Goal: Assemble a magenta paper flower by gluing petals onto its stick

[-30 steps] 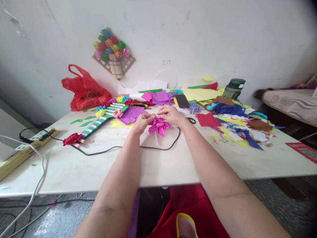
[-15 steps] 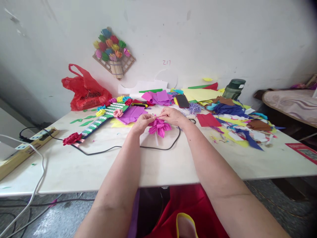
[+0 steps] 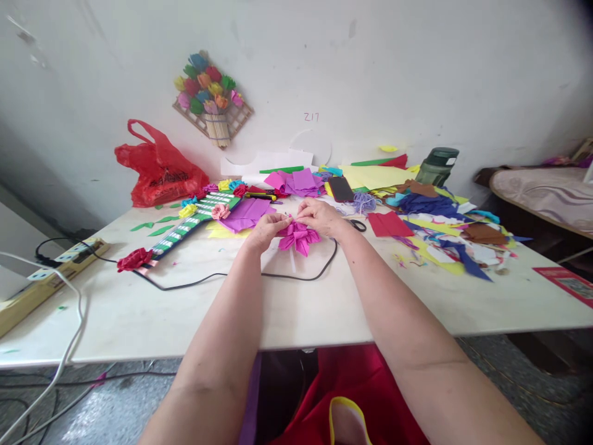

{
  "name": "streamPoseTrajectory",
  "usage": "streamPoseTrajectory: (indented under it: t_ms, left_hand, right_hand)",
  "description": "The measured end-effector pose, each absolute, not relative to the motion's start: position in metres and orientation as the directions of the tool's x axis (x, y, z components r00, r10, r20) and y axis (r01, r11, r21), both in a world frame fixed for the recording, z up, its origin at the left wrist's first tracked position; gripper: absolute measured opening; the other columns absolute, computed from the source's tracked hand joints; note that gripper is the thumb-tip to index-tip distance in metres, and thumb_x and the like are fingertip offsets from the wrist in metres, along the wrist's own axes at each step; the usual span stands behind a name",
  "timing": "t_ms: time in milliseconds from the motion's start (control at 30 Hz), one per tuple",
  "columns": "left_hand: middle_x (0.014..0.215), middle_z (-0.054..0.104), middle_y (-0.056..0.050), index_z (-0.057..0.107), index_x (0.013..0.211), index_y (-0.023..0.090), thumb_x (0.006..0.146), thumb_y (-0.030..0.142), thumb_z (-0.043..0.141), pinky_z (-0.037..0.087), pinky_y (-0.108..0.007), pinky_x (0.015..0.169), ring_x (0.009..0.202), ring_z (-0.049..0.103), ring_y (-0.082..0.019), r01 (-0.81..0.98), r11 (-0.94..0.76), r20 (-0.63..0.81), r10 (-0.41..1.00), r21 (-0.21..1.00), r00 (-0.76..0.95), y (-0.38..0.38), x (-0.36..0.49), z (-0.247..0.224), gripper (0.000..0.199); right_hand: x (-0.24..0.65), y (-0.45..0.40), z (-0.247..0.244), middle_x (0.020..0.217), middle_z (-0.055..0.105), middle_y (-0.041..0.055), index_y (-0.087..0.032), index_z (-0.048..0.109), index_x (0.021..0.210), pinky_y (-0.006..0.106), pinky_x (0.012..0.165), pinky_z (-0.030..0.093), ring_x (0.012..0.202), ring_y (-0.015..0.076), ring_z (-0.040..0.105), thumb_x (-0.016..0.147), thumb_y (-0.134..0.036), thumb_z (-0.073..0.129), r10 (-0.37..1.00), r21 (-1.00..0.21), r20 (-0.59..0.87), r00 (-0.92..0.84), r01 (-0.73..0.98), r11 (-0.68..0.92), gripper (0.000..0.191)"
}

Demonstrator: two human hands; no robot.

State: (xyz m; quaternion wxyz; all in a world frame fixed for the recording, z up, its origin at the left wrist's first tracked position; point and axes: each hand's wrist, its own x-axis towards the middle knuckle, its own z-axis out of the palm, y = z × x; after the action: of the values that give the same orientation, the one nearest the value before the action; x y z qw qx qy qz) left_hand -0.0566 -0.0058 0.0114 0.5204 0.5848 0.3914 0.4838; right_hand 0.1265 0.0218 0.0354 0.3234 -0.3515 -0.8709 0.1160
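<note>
A magenta paper flower (image 3: 300,238) is between my two hands over the middle of the table, its petals spread downward and toward me. The fingers of my left hand (image 3: 270,229) pinch its upper left part. From the right, my right hand (image 3: 320,217) pinches the top of the flower, fingertips close to those of the left. A thin whitish strip (image 3: 292,259) shows below the petals. Black scissor handles (image 3: 357,225) lie just right of my right wrist. What exactly the fingertips press is too small to make out.
A black cable (image 3: 217,275) crosses the table (image 3: 306,315) below the flower. Left are a green-and-white striped piece with paper flowers (image 3: 197,224) and a red bag (image 3: 162,170). Behind lies a phone (image 3: 341,189); right are paper scraps (image 3: 430,207) and a green bottle (image 3: 437,167).
My right hand and forearm have shifted very slightly to the left, and more of the scissor handles shows. Both hands keep their pinch on the flower.
</note>
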Motion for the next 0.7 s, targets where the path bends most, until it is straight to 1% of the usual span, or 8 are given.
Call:
streamPoseTrajectory:
  t_ms: [200, 467, 600, 700]
  left_hand:
    - [0.054, 0.051, 0.002, 0.055, 0.057, 0.015, 0.058, 0.045, 0.078, 0.034, -0.023, 0.051, 0.049, 0.041, -0.007, -0.04, -0.167, 0.172, 0.957, 0.985, 0.233, -0.0051, -0.0587, 0.0113, 0.038]
    - [0.057, 0.049, 0.002, 0.055, 0.062, 0.015, 0.062, 0.049, 0.074, 0.034, -0.023, 0.051, 0.051, 0.044, -0.009, -0.057, -0.132, 0.139, 0.976, 0.99, 0.165, -0.0058, -0.0572, 0.0127, 0.039]
    - [0.057, 0.05, 0.003, 0.056, 0.063, 0.015, 0.059, 0.045, 0.078, 0.032, -0.023, 0.048, 0.049, 0.044, -0.008, -0.052, -0.134, 0.141, 0.97, 0.99, 0.2, -0.006, -0.0579, 0.0129, 0.037]
    - [0.061, 0.054, 0.002, 0.06, 0.07, 0.015, 0.054, 0.039, 0.081, 0.032, -0.023, 0.048, 0.049, 0.046, -0.008, -0.048, -0.13, 0.136, 0.973, 0.99, 0.187, -0.0051, -0.0588, 0.012, 0.035]
  right_hand:
    - [0.1264, 0.0252, 0.0322, 0.095, 0.064, 0.0032, -0.021, 0.075, 0.077, 0.03, 0.076, 0.044, 0.083, 0.0158, 0.059, 0.077, -0.022, 0.065, 0.685, -0.468, 0.521, -0.509, 0.501, 0.728, 0.01]
    - [0.1247, 0.0241, 0.0335, 0.096, 0.064, 0.0039, -0.02, 0.075, 0.076, 0.03, 0.076, 0.045, 0.083, 0.0159, 0.059, 0.076, -0.019, 0.064, 0.666, -0.456, 0.546, -0.508, 0.487, 0.745, 0.011]
    - [0.1242, 0.0235, 0.0344, 0.097, 0.064, 0.0051, -0.019, 0.076, 0.078, 0.031, 0.078, 0.046, 0.084, 0.0168, 0.06, 0.077, -0.021, 0.064, 0.679, -0.461, 0.539, -0.498, 0.5, 0.733, 0.012]
    - [0.1244, 0.0236, 0.0349, 0.098, 0.065, 0.0056, -0.02, 0.076, 0.078, 0.031, 0.079, 0.046, 0.086, 0.0173, 0.06, 0.077, -0.02, 0.064, 0.69, -0.465, 0.536, -0.487, 0.512, 0.722, 0.012]
